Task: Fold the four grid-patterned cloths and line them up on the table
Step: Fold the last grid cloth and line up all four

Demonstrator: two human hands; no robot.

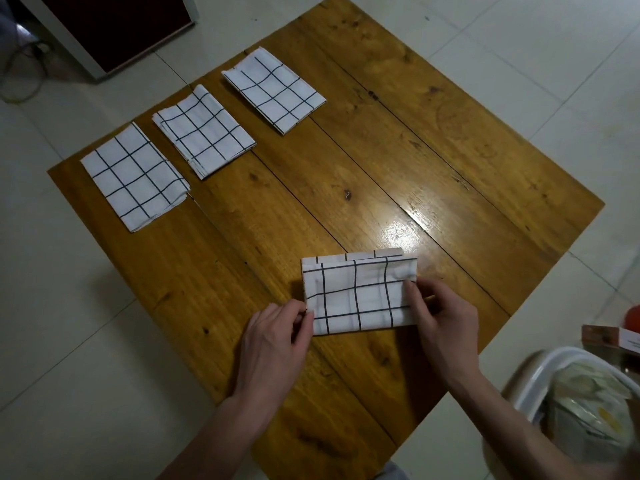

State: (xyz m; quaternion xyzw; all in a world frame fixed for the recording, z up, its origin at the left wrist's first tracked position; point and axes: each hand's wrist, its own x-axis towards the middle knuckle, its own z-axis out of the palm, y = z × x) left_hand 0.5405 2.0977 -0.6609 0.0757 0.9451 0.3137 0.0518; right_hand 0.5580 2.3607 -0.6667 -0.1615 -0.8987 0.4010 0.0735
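The fourth grid-patterned cloth (pixel 358 292) lies folded into a rectangle near the front of the wooden table (pixel 433 140), between both hands. The left hand (pixel 273 337) pinches its near-left corner with curled fingers; the right hand (pixel 438 313) grips the right end, fingers curled over the top layer and thumb apparently tucked at the edge, though that is hard to see.

The cloth looks thin, light and limp. It will probably sag and spill its layers if lifted by one corner, so the two short ends, where the hands already sit, are the sound places to hold, keeping all layers pinched together. The far edge shows layers slightly offset, a sign they slide easily over one another.

Three folded cloths (pixel 204 129) form a diagonal row along the table's far-left edge, each apart from its neighbour. The nearest of them (pixel 135 178) sits close to the left corner, leaving little room there; the far end of the row, past the furthest cloth (pixel 273 90), has bare wood. The middle of the table offers open room for carrying across. A white basket (pixel 540 375) stands on the floor right of the table.
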